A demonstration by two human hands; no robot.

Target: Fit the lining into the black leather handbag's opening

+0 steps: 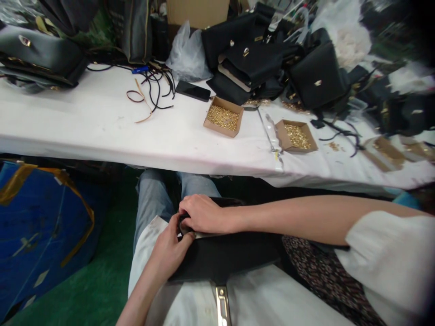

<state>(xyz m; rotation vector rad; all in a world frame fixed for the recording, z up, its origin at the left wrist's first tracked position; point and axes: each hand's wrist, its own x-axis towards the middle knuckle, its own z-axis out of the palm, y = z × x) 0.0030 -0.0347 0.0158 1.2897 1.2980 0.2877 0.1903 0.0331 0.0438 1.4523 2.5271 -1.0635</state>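
Note:
A black handbag (234, 256) lies across my lap, with a strap bearing a gold metal plate (222, 304) hanging toward me. My left hand (171, 249) grips the bag's left end, thumb on the near side and fingers curled over the edge. Reaching across from the right, my right hand (204, 215) is closed at that same end, its fingers bent down into the bag's opening beside my left fingertips. What lies between the fingertips of both hands is hidden.
On the white-covered table (163, 140) stand a small box of gold-coloured hardware (222, 117) and another such box (297, 136). A phone (193, 90), cords (154, 90) and piled black bags (251, 59) lie behind. A blue container (44, 240) stands on the floor at left.

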